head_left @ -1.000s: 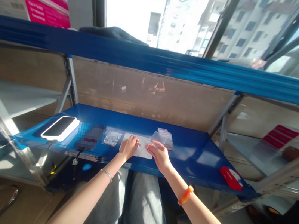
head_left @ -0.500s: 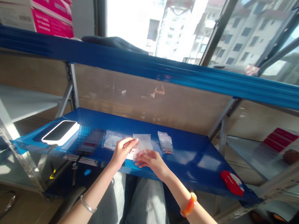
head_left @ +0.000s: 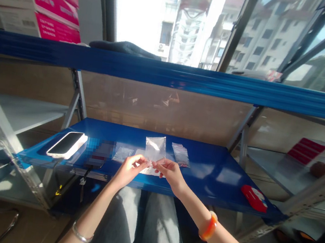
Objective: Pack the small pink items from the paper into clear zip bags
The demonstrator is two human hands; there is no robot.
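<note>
Clear plastic bag (head_left: 155, 149) stands upright above the blue shelf (head_left: 218, 173), pinched at its lower edge by both hands. Left hand (head_left: 128, 169) has its grip closed on the bag's lower left corner, thumb and fingertips pressed together on the film. Right hand (head_left: 170, 172) has its grip clamped on the lower right corner in the same way, so the bag hangs between the two hands with its top edge free. An orange bracelet (head_left: 208, 226) sits on the right wrist and a thin silver bangle (head_left: 80, 235) on the left.

Just beneath the hands a white sheet (head_left: 151, 171) lies flat on the shelf. Left of it lies another small clear bag (head_left: 122, 154), and right of the held bag a small stack of bags (head_left: 180, 154) with dark specks rests on the shelf. Further left a blurred-out dark item sits beside a phone (head_left: 66, 144) in a white case, near the shelf's left end. Well apart on the right, near the front edge, lies a red object (head_left: 253, 198) with white marks.

Above runs a blue beam (head_left: 169, 75), and pink-and-white boxes (head_left: 42, 0) are stacked at the upper left. A window shows buildings beyond.
</note>
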